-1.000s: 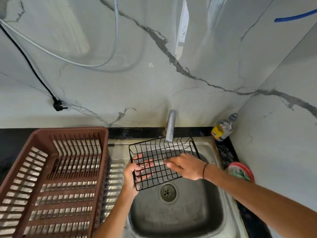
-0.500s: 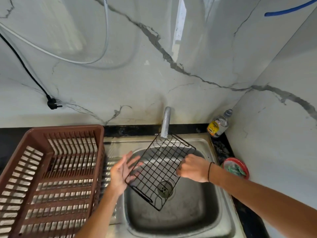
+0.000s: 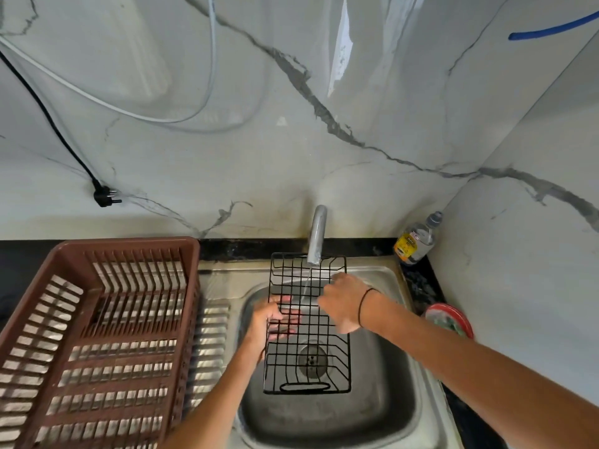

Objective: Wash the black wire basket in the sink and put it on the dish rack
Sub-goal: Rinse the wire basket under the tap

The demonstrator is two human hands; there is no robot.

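Observation:
The black wire basket (image 3: 308,361) is held over the steel sink (image 3: 398,416), long side running away from me, its far end under the tap (image 3: 316,236). A thin stream of water runs from the tap onto the grid. My left hand (image 3: 264,322) grips the basket's left edge, with the fingers showing through the wires from behind. My right hand (image 3: 343,301) is closed on the basket's right edge near the far end. The brown plastic dish rack (image 3: 97,345) stands on the counter left of the sink and holds nothing.
A clear bottle with a yellow label (image 3: 416,241) stands in the back right corner. A red-rimmed dish with a scrubber (image 3: 449,319) lies on the right counter. A black plug (image 3: 105,197) and cables hang on the marble wall. The sink drain (image 3: 312,359) shows through the basket.
The basket has turned from a diagonal tilt to lying straight, lengthwise under the tap. My left hand, open beside it before, now grips its left edge. Water is running.

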